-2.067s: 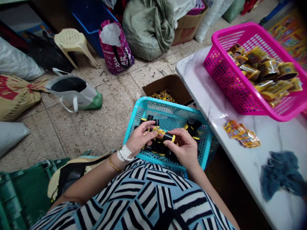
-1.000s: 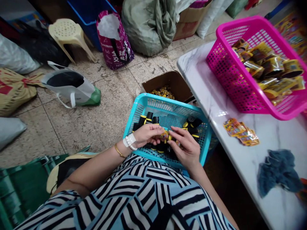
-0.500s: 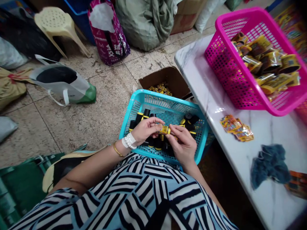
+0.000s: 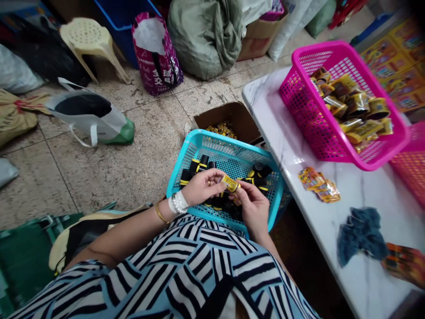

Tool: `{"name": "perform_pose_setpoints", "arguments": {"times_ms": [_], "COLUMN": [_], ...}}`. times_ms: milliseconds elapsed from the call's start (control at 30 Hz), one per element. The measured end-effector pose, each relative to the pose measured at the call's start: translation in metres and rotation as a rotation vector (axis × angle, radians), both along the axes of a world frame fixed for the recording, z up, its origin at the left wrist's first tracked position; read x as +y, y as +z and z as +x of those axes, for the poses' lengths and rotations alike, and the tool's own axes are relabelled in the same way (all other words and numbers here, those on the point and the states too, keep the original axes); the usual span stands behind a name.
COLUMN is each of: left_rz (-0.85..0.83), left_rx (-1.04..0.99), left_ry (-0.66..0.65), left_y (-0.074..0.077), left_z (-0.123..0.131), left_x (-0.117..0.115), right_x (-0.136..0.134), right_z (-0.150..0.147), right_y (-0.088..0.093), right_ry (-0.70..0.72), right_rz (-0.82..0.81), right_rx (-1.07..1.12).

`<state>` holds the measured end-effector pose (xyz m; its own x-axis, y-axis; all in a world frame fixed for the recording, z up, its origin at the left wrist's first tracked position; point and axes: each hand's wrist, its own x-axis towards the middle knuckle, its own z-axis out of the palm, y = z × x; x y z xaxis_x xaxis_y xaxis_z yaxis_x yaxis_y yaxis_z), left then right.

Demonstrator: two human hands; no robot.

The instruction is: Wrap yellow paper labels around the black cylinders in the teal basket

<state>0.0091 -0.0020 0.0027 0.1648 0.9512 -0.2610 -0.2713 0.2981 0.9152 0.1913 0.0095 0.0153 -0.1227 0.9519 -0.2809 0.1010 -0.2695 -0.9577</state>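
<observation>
A small yellow-labelled cylinder (image 4: 229, 183) is held between my two hands, above a turquoise basket (image 4: 181, 155) on my lap. My left hand (image 4: 204, 186) grips its left end between thumb and fingers. At the other end, the fingertips of my right hand (image 4: 254, 201) pinch the cylinder. Beneath and around the hands lie several black cylinders with yellow bands (image 4: 195, 165), some in the basket's left part and others at its right (image 4: 260, 170). My hands hide part of the basket's contents.
On the marble-patterned table (image 4: 265, 102) to the right stand a pink basket (image 4: 288, 91) of yellow wrappers, small printed packets (image 4: 320, 184) and a blue cloth (image 4: 360, 235). A cardboard box (image 4: 241, 116) of small yellow pieces sits beyond my basket. Bags and a stool (image 4: 89, 37) line the floor.
The cylinder has turned from nearly level to slanting down to the right, with more of its yellow label showing. Both hands still hold it. The camera view has shifted slightly.
</observation>
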Motion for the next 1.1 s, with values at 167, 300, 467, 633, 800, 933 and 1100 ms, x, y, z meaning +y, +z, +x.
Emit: {"name": "perform_pose_setpoints", "arguments": {"times_ms": [167, 300, 467, 633, 800, 933, 1100], "left_rz": [-0.149, -0.147, -0.058, 0.064, 0.466, 0.614, 0.535], "left_rx": [-0.076, -0.114, -0.095, -0.014, 0.409, 0.459, 0.48], "left_ry": [-0.043, -0.005, -0.011, -0.042, -0.023, -0.077, -0.146], "left_y": [0.0, -0.003, -0.004, -0.001, 0.003, 0.003, 0.002], "left_z": [-0.003, -0.004, -0.007, -0.005, -0.002, -0.004, -0.005], "left_x": [-0.004, -0.007, -0.005, -0.006, -0.006, -0.001, 0.004], "right_x": [0.001, -0.003, -0.003, -0.003, -0.003, 0.001, 0.004], "right_z": [0.005, 0.005, 0.009, 0.014, 0.015, 0.014, 0.013], "right_y": [0.001, -0.001, 0.001, 0.01, 0.014, 0.013, 0.007], "right_ry": [0.107, 0.184, 0.212, 0.187, 0.069, 0.029, 0.036], "right_rz": [0.311, 0.53, 0.509, 0.439, 0.097, -0.163, -0.361], "right_rx": [-0.144, -0.284, -0.207, -0.241, -0.145, -0.004, 0.205]}}
